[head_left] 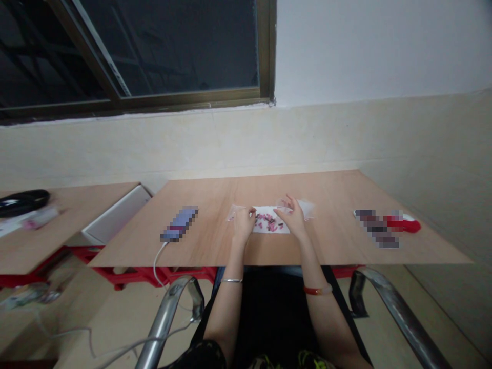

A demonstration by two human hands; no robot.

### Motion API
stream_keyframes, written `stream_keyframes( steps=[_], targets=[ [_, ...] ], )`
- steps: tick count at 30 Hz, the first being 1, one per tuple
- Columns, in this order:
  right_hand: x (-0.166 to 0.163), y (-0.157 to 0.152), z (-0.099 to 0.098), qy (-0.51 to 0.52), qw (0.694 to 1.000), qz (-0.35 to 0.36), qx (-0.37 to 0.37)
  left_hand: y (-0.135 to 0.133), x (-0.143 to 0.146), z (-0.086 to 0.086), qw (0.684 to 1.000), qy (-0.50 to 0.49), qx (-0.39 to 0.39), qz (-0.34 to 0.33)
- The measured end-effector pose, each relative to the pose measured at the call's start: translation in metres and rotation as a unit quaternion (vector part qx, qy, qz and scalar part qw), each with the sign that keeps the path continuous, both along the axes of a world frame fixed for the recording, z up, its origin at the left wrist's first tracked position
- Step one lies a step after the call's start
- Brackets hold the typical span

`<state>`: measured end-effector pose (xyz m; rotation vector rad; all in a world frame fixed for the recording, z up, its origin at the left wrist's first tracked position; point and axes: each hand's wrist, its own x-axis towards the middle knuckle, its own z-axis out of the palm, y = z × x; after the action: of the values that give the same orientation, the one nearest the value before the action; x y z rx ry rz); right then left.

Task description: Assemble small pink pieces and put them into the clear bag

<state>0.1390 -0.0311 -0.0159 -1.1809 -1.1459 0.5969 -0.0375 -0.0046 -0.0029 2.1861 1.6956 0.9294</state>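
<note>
Left hand: the left hand (pixel 243 221) is curled nearly closed, thumb and fingers pinched on the left clear bag (pixel 233 212), which sticks out to the left of the knuckles.
Right hand: the right hand (pixel 294 216) is narrow, its fingertips drawn together on the edge of the right clear bag (pixel 307 209); the view is too small to show the exact pinch.
Sheet: a white sheet (pixel 282 229) lies flat at the middle of the surface (pixel 215 246), between the two hands and touching both, with its long axis running left to right across the frame.
Pieces: small pink and dark pieces (pixel 268 221) lie scattered on the sheet, mostly toward its left half.
Bags: both lie low on the surface at the sheet's two ends, each stretching outward from its hand.
Arms: both forearms rise from the bottom of the frame and converge toward the centre, wrists over the near edge of the surface. The left wrist wears a thin silver bangle (pixel 231 280) and the right a red bracelet (pixel 317 290).
Elsewhere: a blurred phone (pixel 179 224) sits left of centre, and a red object (pixel 406 224) sits at the right.
</note>
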Motion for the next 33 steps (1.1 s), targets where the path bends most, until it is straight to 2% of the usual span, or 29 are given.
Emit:
stream_keyframes(
  steps=[5, 11, 19, 33],
  targets=[
    [0.001, 0.001, -0.001, 0.018, 0.999, -0.026, 0.014, -0.004, -0.003, -0.006, 0.994, 0.094, -0.059, 0.010],
    [0.002, -0.002, 0.004, 0.018, 0.999, -0.033, 0.018, -0.005, -0.001, -0.012, 0.987, 0.150, -0.062, 0.022],
    [0.004, -0.005, 0.007, 0.016, 0.999, -0.040, 0.007, -0.004, 0.002, -0.013, 0.985, 0.127, -0.116, 0.002],
    [0.005, -0.002, 0.004, -0.004, 0.999, -0.038, -0.010, 0.012, -0.003, -0.031, 0.990, 0.037, -0.106, -0.081]
  ],
)
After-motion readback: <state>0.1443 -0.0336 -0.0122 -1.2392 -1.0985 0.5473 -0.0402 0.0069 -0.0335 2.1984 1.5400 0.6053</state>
